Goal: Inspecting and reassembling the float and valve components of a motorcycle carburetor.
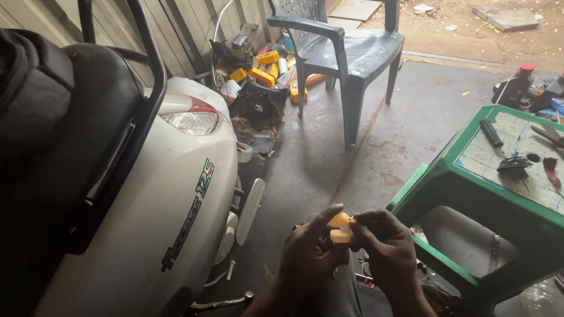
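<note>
Both my hands meet low in the middle of the view, pinching a small orange plastic piece point(341, 228) between the fingertips. My left hand point(306, 253) holds it from the left with the thumb raised along its top. My right hand point(385, 249) grips it from the right. A dark small part sits under the orange piece, mostly hidden by my fingers. The white rear body of a scooter point(170, 211) with its tail light point(191, 120) stands just left of my hands.
A green plastic stool point(446, 176) to the right carries a screwdriver point(491, 132) and other small tools. A dark plastic chair point(352, 53) stands behind. Yellow containers and scrap parts point(258, 70) pile against the wall. Bolts lie on the concrete floor point(230, 270).
</note>
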